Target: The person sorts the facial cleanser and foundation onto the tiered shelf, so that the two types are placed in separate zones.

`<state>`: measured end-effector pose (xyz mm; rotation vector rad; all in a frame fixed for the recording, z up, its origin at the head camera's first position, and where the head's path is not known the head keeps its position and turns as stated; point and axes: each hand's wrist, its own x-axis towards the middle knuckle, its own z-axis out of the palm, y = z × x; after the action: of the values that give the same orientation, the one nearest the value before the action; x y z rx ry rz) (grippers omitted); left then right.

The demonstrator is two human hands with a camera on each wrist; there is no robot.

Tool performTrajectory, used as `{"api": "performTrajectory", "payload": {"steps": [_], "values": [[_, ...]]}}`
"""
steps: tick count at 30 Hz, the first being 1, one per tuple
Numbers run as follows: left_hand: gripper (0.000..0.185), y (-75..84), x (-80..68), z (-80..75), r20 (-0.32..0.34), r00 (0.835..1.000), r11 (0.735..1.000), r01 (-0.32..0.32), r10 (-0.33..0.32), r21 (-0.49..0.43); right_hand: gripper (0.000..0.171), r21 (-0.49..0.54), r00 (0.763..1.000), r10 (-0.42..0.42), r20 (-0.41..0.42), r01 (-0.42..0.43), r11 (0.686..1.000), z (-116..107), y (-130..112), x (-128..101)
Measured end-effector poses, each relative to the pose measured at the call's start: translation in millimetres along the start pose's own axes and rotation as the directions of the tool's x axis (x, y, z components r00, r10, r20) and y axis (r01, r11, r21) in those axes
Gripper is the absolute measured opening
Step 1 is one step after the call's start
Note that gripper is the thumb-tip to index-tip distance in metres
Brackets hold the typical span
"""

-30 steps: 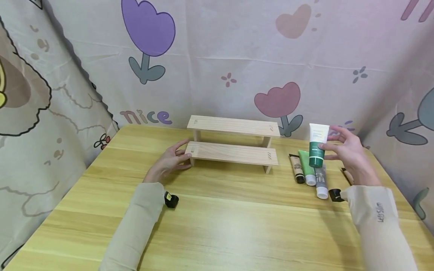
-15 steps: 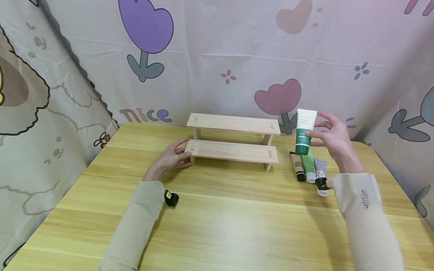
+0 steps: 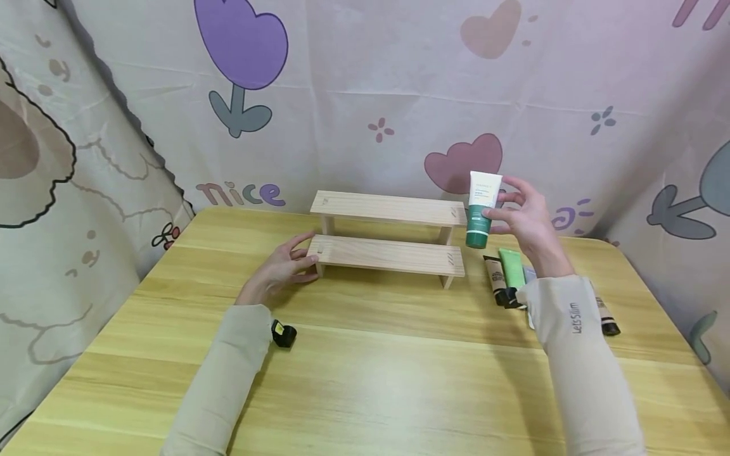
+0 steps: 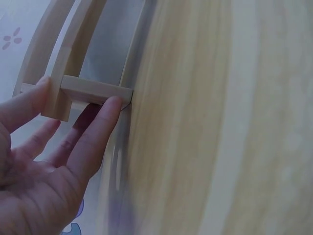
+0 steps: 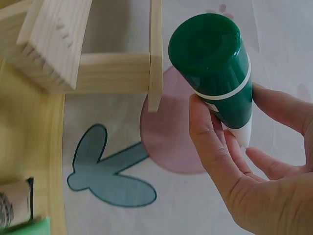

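The right hand (image 3: 527,218) pinches a green-and-white tube (image 3: 481,209) between thumb and fingers, cap down, in the air just off the right end of the wooden two-step shelf (image 3: 388,235). The left hand (image 3: 282,269) – fingers straight – touches the shelf's lower left end. More tubes (image 3: 504,275) lie near the table's (image 3: 365,380) right edge.
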<state>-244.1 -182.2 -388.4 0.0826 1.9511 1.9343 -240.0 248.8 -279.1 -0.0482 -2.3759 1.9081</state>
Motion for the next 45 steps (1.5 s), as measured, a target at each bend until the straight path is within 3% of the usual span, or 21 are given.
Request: {"api": "performTrajectory", "payload": {"steps": [10,21,28,38,45], "values": [[0.071,1.7,0.9,-1.0,0.003,1.000,1.000,-0.005,0.005,0.008,0.083,-0.021,0.998,-0.067,-0.014,0.066,0.998,32,-18,9],[0.071,-1.4,0.3,-1.4,0.004,1.000,1.000,-0.002,0.002,0.006,0.070,0.022,0.994,-0.095,-0.050,0.097,0.995,73,-31,21],[0.071,-1.3,1.2,-1.8,0.010,1.000,1.000,-0.004,0.004,0.011,0.070,0.054,0.988,-0.135,-0.075,0.140,0.989,100,-34,30],[0.071,-1.1,2.6,-2.4,0.019,1.000,1.000,-0.006,0.006,0.010,0.066,-0.048,0.948,-0.310,-0.075,0.307,0.951,148,-32,38],[0.070,-0.8,2.4,-2.3,0.006,1.000,1.000,0.000,-0.001,0.016,0.065,-0.069,0.933,-0.356,-0.049,0.352,0.933,173,-31,42]]}}
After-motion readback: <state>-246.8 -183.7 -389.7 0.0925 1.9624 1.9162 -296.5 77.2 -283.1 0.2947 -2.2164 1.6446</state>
